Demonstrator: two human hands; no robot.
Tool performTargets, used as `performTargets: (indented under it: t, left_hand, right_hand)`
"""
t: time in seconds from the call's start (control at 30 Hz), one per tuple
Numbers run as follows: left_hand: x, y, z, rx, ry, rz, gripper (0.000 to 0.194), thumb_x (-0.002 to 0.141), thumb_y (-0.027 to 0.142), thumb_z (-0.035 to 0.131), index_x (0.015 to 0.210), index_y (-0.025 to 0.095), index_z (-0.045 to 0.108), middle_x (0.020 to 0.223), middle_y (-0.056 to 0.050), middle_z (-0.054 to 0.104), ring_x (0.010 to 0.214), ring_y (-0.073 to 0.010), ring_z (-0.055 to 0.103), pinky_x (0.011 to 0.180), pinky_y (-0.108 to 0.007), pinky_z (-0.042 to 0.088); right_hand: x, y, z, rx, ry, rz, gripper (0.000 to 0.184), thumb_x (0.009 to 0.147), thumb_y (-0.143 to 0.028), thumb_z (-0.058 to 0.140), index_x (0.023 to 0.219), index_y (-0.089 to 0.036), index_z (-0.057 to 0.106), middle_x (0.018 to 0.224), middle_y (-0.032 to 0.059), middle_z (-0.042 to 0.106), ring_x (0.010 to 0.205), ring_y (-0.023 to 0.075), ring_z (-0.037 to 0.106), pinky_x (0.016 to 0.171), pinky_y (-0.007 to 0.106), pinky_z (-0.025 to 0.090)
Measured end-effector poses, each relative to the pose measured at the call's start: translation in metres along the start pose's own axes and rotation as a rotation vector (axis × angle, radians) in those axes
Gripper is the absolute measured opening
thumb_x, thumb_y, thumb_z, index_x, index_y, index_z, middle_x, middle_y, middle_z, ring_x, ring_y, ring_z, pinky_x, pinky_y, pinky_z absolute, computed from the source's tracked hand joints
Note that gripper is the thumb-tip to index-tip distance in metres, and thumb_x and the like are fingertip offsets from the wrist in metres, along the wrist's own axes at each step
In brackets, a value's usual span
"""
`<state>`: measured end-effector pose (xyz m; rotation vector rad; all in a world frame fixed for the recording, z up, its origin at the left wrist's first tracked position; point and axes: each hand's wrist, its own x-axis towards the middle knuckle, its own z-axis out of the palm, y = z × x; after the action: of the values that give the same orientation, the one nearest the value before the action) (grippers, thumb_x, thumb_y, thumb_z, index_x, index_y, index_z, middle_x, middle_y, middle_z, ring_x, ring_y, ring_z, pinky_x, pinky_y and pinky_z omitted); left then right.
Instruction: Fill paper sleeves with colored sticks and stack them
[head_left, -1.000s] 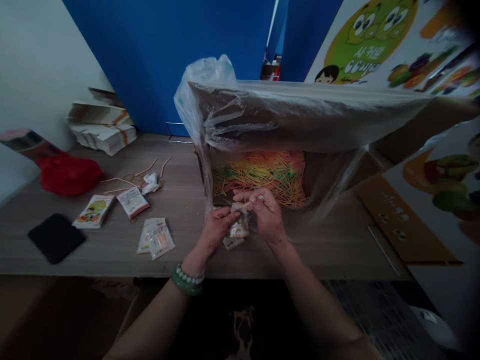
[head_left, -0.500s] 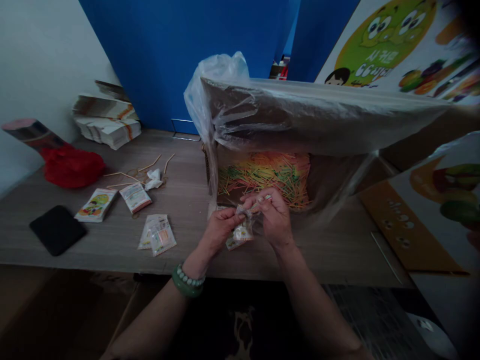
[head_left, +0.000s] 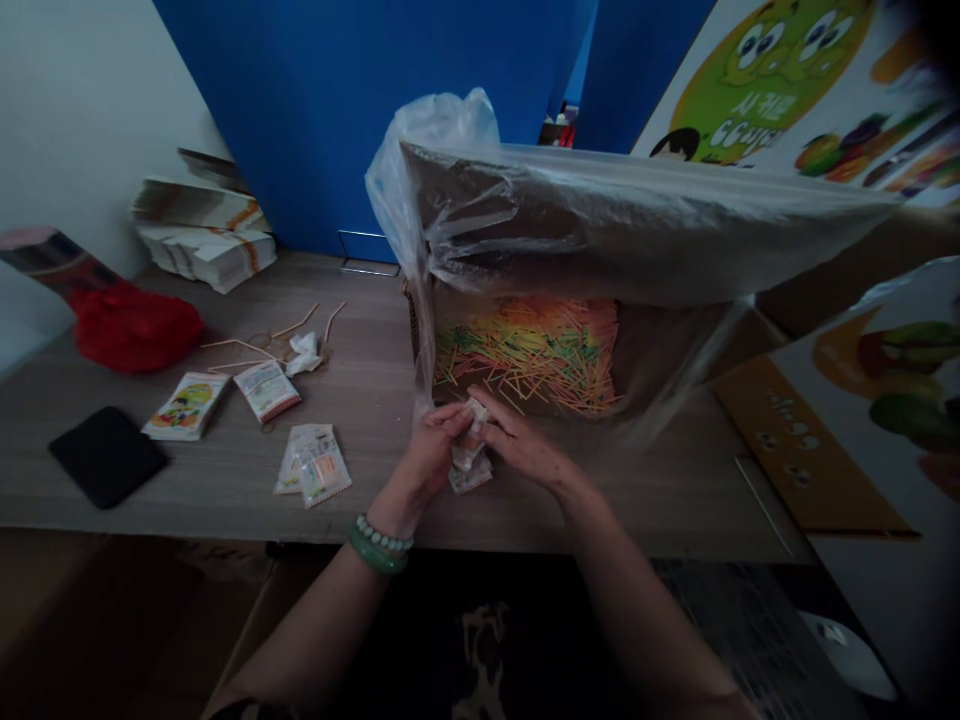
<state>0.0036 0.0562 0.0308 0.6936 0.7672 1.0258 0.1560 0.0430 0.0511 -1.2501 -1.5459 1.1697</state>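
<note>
A small clear packet point(head_left: 466, 452) with printing on it is between my two hands, over the table's front part. My left hand point(head_left: 429, 450) pinches its left side near the top; a green bangle and a beaded bracelet circle that wrist. With fingers closed at the packet's upper right, my right hand point(head_left: 525, 452) grips it too, thumb low and fingertips at the top edge. Another printed packet point(head_left: 474, 478) lies on the table just under it. Behind the hands, an open carton lined with clear plastic point(head_left: 525, 220) holds a heap of thin coloured sticks point(head_left: 532, 350).
Two packets point(head_left: 322, 465) overlap left of my hands, near a white printed packet point(head_left: 268, 390) and a stack of printed bags point(head_left: 186, 405). A black pad point(head_left: 109, 457), red bag point(head_left: 139, 332) and paper bundles point(head_left: 206, 235) lie farther left. Printed cartons point(head_left: 817, 450) stand right.
My right hand has moved left and flattened against the packet. The few coloured sticks seen in its fingers before no longer show there. My left hand keeps its hold.
</note>
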Motion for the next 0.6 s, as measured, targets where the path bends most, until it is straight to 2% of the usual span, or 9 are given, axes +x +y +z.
performTargets:
  t: [0.07, 0.1, 0.17, 0.2, 0.27, 0.37, 0.47, 0.53, 0.6]
  left_hand:
    - [-0.003, 0.002, -0.004, -0.071, -0.008, -0.016, 0.035, 0.06, 0.042, 0.088, 0.079, 0.017, 0.075, 0.07, 0.0, 0.067, 0.06, -0.0098, 0.055, 0.06, -0.023, 0.045]
    - [-0.005, 0.003, -0.005, -0.071, -0.016, -0.008, 0.036, 0.06, 0.043, 0.088, 0.082, 0.017, 0.075, 0.072, -0.001, 0.068, 0.061, -0.0103, 0.056, 0.061, -0.024, 0.045]
    - [-0.011, 0.008, -0.008, -0.035, -0.028, 0.02, 0.037, 0.064, 0.045, 0.086, 0.085, 0.016, 0.075, 0.075, -0.002, 0.07, 0.064, -0.0116, 0.059, 0.063, -0.024, 0.046]
    - [-0.014, 0.01, -0.009, -0.008, -0.034, 0.037, 0.037, 0.065, 0.044, 0.085, 0.087, 0.016, 0.076, 0.078, -0.003, 0.071, 0.068, -0.0128, 0.06, 0.065, -0.025, 0.046]
    - [-0.022, 0.014, -0.012, 0.04, -0.035, 0.072, 0.038, 0.065, 0.04, 0.085, 0.093, 0.016, 0.077, 0.088, -0.005, 0.074, 0.08, -0.0161, 0.064, 0.074, -0.027, 0.048]
    - [-0.038, 0.019, -0.016, 0.112, -0.028, 0.055, 0.043, 0.06, 0.031, 0.087, 0.1, 0.017, 0.077, 0.096, -0.007, 0.075, 0.09, -0.0199, 0.065, 0.084, -0.032, 0.048]
    - [-0.056, 0.022, -0.019, 0.184, -0.002, 0.068, 0.027, 0.069, 0.037, 0.081, 0.088, 0.018, 0.079, 0.089, -0.007, 0.074, 0.087, -0.0208, 0.064, 0.082, -0.033, 0.048]
    - [-0.068, 0.027, -0.025, 0.261, 0.044, 0.133, 0.025, 0.076, 0.042, 0.075, 0.083, 0.019, 0.078, 0.088, -0.007, 0.073, 0.087, -0.0204, 0.062, 0.08, -0.032, 0.048]
    - [-0.079, 0.034, -0.038, 0.361, 0.125, 0.172, 0.025, 0.076, 0.044, 0.074, 0.078, 0.019, 0.078, 0.086, -0.006, 0.072, 0.081, -0.0182, 0.06, 0.071, -0.029, 0.047]
  right_hand:
    - [-0.004, 0.006, 0.0, 0.016, 0.033, 0.032, 0.048, 0.075, -0.043, 0.073, 0.12, -0.028, 0.065, 0.137, 0.0051, 0.062, 0.129, 0.0251, 0.054, 0.11, 0.045, 0.039]
    - [-0.006, 0.009, 0.001, 0.034, 0.052, 0.046, 0.044, 0.074, -0.041, 0.073, 0.115, -0.027, 0.067, 0.128, 0.0045, 0.067, 0.121, 0.0245, 0.059, 0.105, 0.043, 0.043]
    - [-0.01, 0.012, 0.004, 0.059, 0.082, 0.072, 0.024, 0.073, -0.037, 0.069, 0.093, -0.024, 0.071, 0.098, 0.0014, 0.074, 0.095, 0.0213, 0.066, 0.089, 0.037, 0.051]
    - [-0.012, 0.013, 0.006, 0.065, 0.101, 0.079, 0.015, 0.072, -0.035, 0.067, 0.081, -0.023, 0.07, 0.084, -0.0007, 0.072, 0.082, 0.0191, 0.064, 0.081, 0.034, 0.051]
    - [-0.015, 0.011, 0.009, 0.053, 0.16, 0.059, 0.011, 0.072, -0.033, 0.063, 0.067, -0.023, 0.065, 0.068, -0.0029, 0.064, 0.069, 0.0165, 0.058, 0.072, 0.03, 0.048]
    - [-0.017, 0.006, 0.018, -0.005, 0.162, -0.016, 0.008, 0.07, -0.029, 0.063, 0.065, -0.023, 0.064, 0.07, -0.0018, 0.062, 0.073, 0.0176, 0.055, 0.072, 0.03, 0.044]
    - [-0.021, 0.002, 0.037, -0.023, 0.09, -0.012, 0.009, 0.069, -0.029, 0.063, 0.063, -0.023, 0.062, 0.069, -0.0015, 0.059, 0.073, 0.0177, 0.053, 0.071, 0.03, 0.041]
    - [-0.025, 0.001, 0.052, 0.004, 0.027, 0.014, 0.012, 0.072, -0.03, 0.062, 0.064, -0.022, 0.06, 0.066, -0.0024, 0.057, 0.069, 0.0168, 0.052, 0.068, 0.029, 0.04]
    - [-0.03, 0.001, 0.061, 0.003, -0.05, 0.028, 0.011, 0.075, -0.031, 0.059, 0.068, -0.023, 0.06, 0.067, -0.0026, 0.059, 0.07, 0.0169, 0.053, 0.069, 0.029, 0.041]
